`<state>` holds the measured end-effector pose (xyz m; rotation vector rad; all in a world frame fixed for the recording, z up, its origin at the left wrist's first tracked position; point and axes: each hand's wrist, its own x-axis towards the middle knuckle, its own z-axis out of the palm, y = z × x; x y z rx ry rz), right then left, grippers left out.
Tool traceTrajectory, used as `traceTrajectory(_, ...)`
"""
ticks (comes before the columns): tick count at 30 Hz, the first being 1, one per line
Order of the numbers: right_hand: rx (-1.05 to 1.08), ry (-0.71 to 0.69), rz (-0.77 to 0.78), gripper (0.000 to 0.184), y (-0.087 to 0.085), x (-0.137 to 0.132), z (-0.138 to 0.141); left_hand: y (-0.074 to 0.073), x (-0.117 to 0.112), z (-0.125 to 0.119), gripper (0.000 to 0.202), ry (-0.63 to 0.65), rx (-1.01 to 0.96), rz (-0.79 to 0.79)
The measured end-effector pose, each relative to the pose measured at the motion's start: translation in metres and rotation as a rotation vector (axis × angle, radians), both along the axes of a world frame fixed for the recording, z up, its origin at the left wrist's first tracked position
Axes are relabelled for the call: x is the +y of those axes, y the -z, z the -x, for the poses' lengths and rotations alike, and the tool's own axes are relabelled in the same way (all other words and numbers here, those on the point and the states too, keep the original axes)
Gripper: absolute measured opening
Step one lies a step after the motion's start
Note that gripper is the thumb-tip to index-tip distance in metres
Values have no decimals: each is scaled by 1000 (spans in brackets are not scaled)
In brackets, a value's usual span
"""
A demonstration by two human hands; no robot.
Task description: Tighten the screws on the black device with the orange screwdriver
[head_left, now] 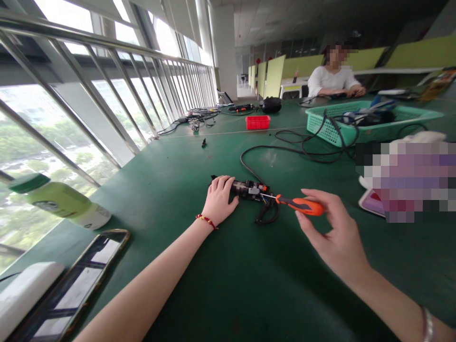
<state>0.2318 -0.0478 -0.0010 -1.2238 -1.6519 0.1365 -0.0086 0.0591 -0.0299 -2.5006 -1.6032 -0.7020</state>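
The worktop (228, 285) has a matt dark green covering that looks smooth. The screwdriver (302, 205) has a glossy orange plastic handle and a thin bright metal shaft; the device (247, 188) is dull black plastic. The basket (320, 124) is teal plastic lattice, and the phone (81, 280) is glossy glass rimmed in shiny metal.

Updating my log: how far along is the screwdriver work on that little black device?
Done: the device shows bare wiring at one end, so it looks opened. In hand: the left hand pins it while the right hand holds the orange screwdriver, tip against it. Left: screws are too small to count.
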Motion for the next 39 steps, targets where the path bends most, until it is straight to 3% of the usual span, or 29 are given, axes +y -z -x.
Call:
traceTrajectory(4, -17, -42, 146, 22, -1, -1, 0, 1, 0, 0, 49, -1, -4, -5)
traceTrajectory(10, 32, 14, -5, 33, -1, 2, 0, 2, 1, 1, 49, 5, -3, -11)
traceTrajectory(16, 35, -54, 153, 27, -4, -1, 1, 1, 0, 1, 49, 0, -5, -4)
traceTrajectory(21, 15, 22, 1, 32, -3, 1, -3, 0, 0, 1, 50, -1, 3, 4)
traceTrajectory(28, 16, -33, 128, 28, -4, -1, -1, 0, 0, 0, 49, -3, -3, 0)
traceTrajectory(34, 24, 35, -13, 32, -2, 1, 0, 0, -1, 0, 49, 3, -14, 7)
traceTrajectory(39, 19, -36, 140, 27, -3, -2, 1, -1, -1, 0, 49, 4, -17, 6)
